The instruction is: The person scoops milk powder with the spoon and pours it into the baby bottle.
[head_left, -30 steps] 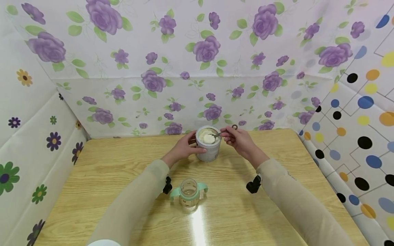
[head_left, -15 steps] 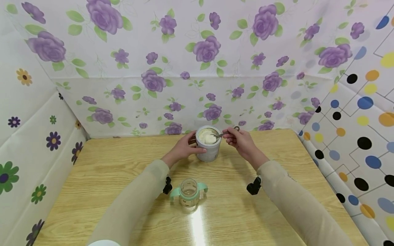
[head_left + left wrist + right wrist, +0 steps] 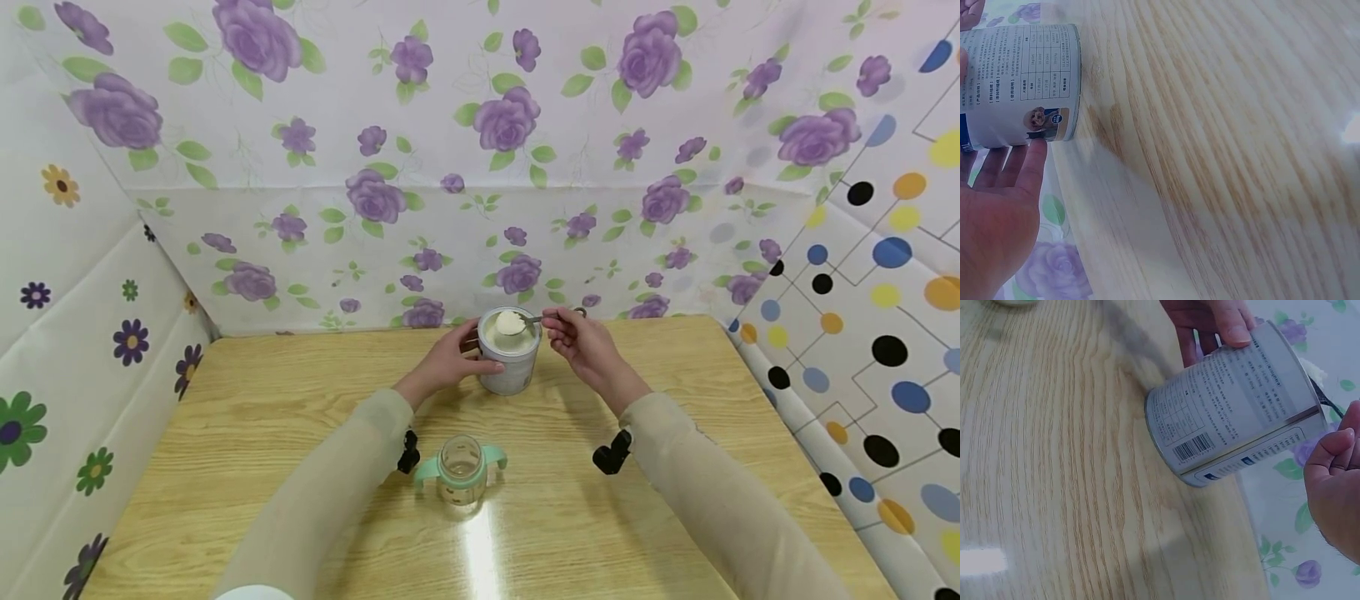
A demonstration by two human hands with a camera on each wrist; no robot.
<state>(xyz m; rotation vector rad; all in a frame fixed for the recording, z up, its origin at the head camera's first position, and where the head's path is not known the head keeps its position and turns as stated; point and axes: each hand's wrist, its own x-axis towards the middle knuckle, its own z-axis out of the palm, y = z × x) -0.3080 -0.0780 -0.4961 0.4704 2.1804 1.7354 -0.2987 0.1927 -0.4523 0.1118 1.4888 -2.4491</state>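
Note:
An open can (image 3: 507, 375) of pale powder stands at the back of the table; its label carries printed text and, in the left wrist view, a small dog picture. My left hand (image 3: 447, 360) grips the can from its left side, thumb on the front and fingers round the far side. The right hand (image 3: 591, 346) pinches the handle of a metal spoon (image 3: 531, 320) over the can's right rim. Heaped powder (image 3: 511, 323) sits on the spoon, at the can's mouth. In the right wrist view, the spoon's dark handle (image 3: 1326, 400) shows behind the can.
A clear bottle (image 3: 459, 492) with a mint-green collar and two handles stands uncapped nearer the front, between the forearms. Floral cloth (image 3: 420, 250) rises behind the wooden table (image 3: 300, 375), and a dotted cloth (image 3: 862, 333) hangs to the right.
The spoon has risen from the powder inside the can to its mouth, now carrying a rounded heap. My left hand and the can have stayed in place.

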